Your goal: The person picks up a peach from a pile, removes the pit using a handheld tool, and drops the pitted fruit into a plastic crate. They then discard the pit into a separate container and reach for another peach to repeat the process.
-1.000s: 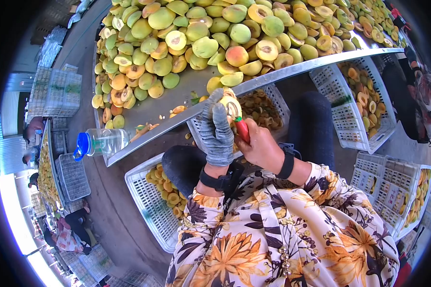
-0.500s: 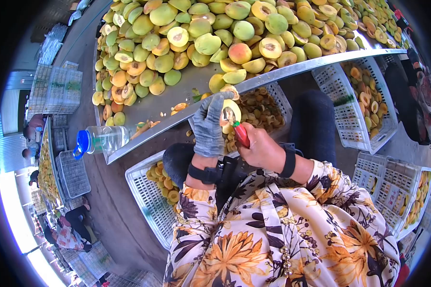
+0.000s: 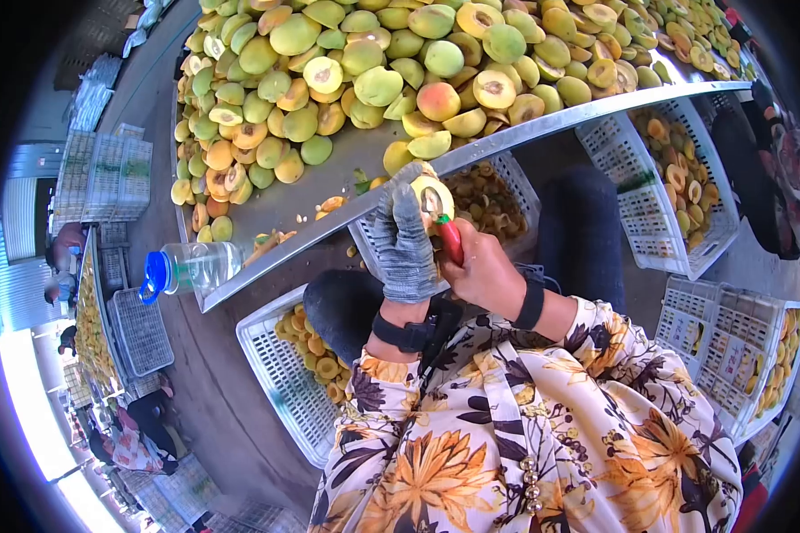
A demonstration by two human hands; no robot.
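My left hand, in a grey glove, is closed around a peach half with its cut face turned to the right and the pit hollow showing. My bare right hand grips a red-handled pitting tool with a green collar. The tool's tip meets the cut face near the pit, and its exact shape is hidden. Both hands are at the near edge of a metal table, just above a white crate holding cut fruit pieces.
A large heap of halved peaches covers much of the table. A clear bottle with a blue lid lies by the left corner. Crates of fruit stand near my knees and to the right. Other people sit at the far left and right.
My left hand has shifted slightly right, with the fingers turned more upright around the peach half. The tool in my right hand stays at the cut face, its metal end less visible.
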